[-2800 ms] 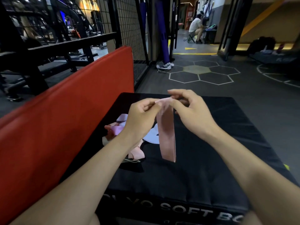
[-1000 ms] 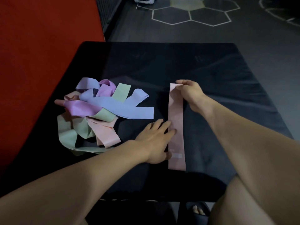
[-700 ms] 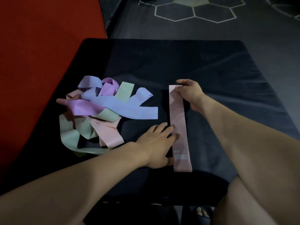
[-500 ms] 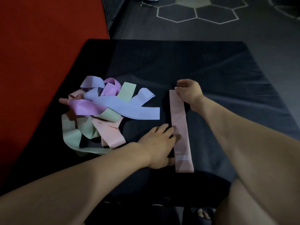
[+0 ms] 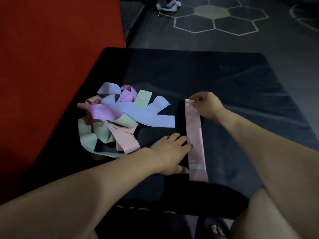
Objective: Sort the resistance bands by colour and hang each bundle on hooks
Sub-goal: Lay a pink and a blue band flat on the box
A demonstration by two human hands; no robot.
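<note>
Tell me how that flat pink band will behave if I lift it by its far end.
Probably floppy: the pink band lies thin and flat on the black box, and bands in the pile curl loosely. Likely light, so it should dangle. The left hand touching its edge could drag it.

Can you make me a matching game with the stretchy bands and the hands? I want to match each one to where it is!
Things:
1. pink band
2. blue band
3. left hand
4. right hand

Places:
A. at the far end of the straight band, fingers curled by its tip
B. lying flat and straight, alone on the black soft box
C. fingers flat against the straight band's near half
D. on top of the tangled pile

Pairs: 1-B, 2-D, 3-C, 4-A
</note>
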